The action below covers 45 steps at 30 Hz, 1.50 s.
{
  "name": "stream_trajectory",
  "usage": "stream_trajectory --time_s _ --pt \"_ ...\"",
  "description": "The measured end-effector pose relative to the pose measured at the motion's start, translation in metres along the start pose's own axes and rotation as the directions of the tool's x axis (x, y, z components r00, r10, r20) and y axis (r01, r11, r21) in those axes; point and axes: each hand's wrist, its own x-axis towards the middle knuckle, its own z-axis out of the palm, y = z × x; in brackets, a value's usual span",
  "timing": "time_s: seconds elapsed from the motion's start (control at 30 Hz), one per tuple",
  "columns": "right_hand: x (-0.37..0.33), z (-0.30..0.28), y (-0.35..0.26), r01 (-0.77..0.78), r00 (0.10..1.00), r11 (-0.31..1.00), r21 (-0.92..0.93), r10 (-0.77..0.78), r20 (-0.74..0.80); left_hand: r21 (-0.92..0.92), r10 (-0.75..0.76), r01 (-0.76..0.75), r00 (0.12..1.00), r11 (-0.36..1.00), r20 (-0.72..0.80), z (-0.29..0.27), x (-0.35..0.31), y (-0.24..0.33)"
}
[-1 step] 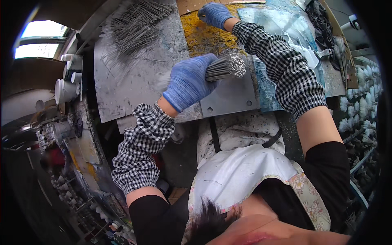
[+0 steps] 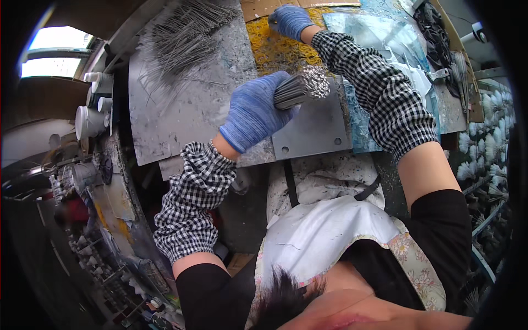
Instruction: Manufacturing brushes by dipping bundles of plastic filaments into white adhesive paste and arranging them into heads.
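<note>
At centre frame, just above the metal plate, the left hand in a blue knit glove is closed around a bundle of thin grey wires, ends fanning toward two o'clock. The bundle looks stiff yet loose, apt to splay or slide, so a firm grip mid-length suits it. At twelve o'clock the right hand, fingers curled, presses into yellow rubber bands; what it pinches cannot be told. Loose wires lie at eleven o'clock.

You're in a small workshop: a scarred metal bench plate, loose steel wires heaped on it, yellow rubber bands, and finished brush heads racked alongside.
</note>
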Motion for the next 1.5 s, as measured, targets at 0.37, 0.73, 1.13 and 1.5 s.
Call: stream_trajectory --time_s 0.37,0.73,1.13,1.5 --pt "-0.013 -0.029 0.008 -0.031 0.986 0.84 0.541 0.115 -0.122 -0.56 -0.302 0.142 0.932 0.816 -0.203 -0.033 -0.003 -0.016" --pt "-0.157 -0.125 -0.047 0.179 0.9 -0.663 0.727 -0.188 -0.393 -0.583 -0.235 0.015 0.924 0.812 -0.303 -0.029 0.011 -0.015" --pt "-0.196 -0.187 -0.072 0.466 0.884 0.439 0.768 -0.255 -0.391 -0.179 -0.034 0.019 0.996 0.984 -0.083 0.01 -0.014 0.018" --pt "-0.167 -0.13 -0.033 -0.199 0.98 -0.468 0.861 -0.087 0.179 -0.018 0.233 -0.251 0.921 0.968 -0.313 0.009 -0.03 0.031"
